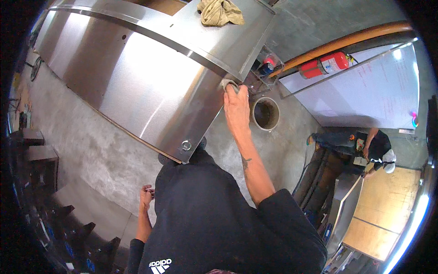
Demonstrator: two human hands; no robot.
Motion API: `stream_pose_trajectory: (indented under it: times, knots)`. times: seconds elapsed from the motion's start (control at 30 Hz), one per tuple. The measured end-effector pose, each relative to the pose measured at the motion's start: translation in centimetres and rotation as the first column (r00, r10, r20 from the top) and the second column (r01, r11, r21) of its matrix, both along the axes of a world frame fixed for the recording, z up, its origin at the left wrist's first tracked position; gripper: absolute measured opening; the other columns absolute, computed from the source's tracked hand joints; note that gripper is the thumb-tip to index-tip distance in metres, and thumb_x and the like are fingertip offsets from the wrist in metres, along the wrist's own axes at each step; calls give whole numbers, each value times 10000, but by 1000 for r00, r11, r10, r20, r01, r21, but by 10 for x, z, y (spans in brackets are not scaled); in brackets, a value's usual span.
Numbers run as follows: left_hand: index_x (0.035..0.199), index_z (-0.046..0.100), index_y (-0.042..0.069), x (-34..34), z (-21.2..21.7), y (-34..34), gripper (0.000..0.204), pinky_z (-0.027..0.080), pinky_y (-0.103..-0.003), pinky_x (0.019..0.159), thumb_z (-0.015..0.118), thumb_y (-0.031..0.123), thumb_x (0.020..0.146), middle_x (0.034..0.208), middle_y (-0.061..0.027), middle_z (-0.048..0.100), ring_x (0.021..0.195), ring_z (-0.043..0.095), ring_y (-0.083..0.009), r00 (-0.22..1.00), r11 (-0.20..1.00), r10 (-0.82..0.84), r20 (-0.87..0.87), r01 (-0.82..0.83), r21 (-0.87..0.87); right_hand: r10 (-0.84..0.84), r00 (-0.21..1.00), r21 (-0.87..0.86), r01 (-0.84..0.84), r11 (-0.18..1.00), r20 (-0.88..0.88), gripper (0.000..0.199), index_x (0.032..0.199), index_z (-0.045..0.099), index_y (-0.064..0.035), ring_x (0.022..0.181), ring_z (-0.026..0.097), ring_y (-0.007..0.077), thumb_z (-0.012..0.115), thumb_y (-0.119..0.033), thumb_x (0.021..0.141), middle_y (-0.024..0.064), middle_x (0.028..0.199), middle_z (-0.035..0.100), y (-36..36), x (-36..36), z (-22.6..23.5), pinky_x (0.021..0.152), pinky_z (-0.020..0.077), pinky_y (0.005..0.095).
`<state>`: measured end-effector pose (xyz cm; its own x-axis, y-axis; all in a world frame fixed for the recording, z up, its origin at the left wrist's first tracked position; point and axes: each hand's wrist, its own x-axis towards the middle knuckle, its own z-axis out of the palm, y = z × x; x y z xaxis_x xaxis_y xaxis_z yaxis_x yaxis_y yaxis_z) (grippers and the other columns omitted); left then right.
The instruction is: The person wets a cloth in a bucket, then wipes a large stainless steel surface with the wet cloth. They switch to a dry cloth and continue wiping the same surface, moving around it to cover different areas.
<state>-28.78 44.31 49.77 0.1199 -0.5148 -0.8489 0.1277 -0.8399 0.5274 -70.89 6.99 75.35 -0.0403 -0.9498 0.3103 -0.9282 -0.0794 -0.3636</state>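
My right hand [237, 109] is closed on a greyish cloth rag [229, 85], pressed against the right-hand edge of a long brushed-steel cabinet [150, 77]. Part of the rag is hidden under my fingers. That steel piece has a raised flat top section along its far side, and a small round metal fitting [186, 145] sits near its closest corner. On the top section lies a crumpled tan cloth [220, 12]. Away from the steel, my left hand [146, 195] hangs low beside my left leg, with loosely bent fingers apart and nothing visible in them.
A round bucket [265, 114] stands on the concrete floor right of my right hand. Beyond it are a red fire extinguisher [324, 65] and a whiteboard [365, 91]. A person [378, 147] works at the far right, near wooden boards [383, 205]. Dark metal parts [77, 228] crowd the lower left.
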Motion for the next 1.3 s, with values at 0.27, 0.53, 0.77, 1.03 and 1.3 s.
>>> stream_pose_trajectory:
  times: [0.27, 0.53, 0.77, 1.03, 1.3]
  knots:
    - [1347, 548, 71, 24, -9, 17, 296, 560, -336, 654, 422, 41, 1081, 996, -101, 691, 750, 658, -167, 991, 994, -99, 86, 96, 44, -38, 991, -114, 23, 993, -128, 247, 1215, 678, -3, 1081, 634, 444, 657, -36, 971, 249, 1123, 589, -15, 20, -19, 852, 567, 513]
    - [1289, 594, 84, 56, -15, 63, 286, 541, -333, 667, 440, 44, 1050, 982, -71, 675, 784, 656, -164, 995, 992, 97, 10, -98, 76, -18, 998, -103, 13, 995, -53, 350, 1309, 662, -20, 1113, 618, 463, 703, -136, 981, 271, 1223, 563, 43, 27, -5, 943, 531, 514]
    - [1295, 613, 88, 96, -32, 134, 263, 486, -293, 602, 469, 116, 1076, 960, -53, 664, 768, 637, -132, 990, 987, 137, -13, -135, 92, -140, 959, -152, 104, 983, -245, 284, 1270, 671, -19, 1122, 605, 463, 670, -144, 1015, 271, 1223, 561, 9, 1, -21, 958, 513, 528]
    - [1290, 640, 44, 79, -37, 170, 288, 504, -304, 631, 504, 98, 1042, 986, -58, 678, 769, 625, -143, 967, 974, 224, 119, -218, -66, -46, 943, -259, -44, 965, -331, 142, 1091, 682, -14, 955, 690, 417, 668, -81, 966, 220, 1056, 609, -87, 125, -35, 784, 584, 510]
    - [1303, 631, 68, 68, -37, 179, 269, 512, -290, 620, 524, 141, 1068, 984, -83, 710, 746, 637, -138, 940, 935, 339, -27, -340, -101, 39, 912, -172, -119, 978, -408, 125, 1067, 692, -23, 966, 725, 389, 623, -77, 978, 210, 1082, 642, -122, 162, -18, 779, 626, 479]
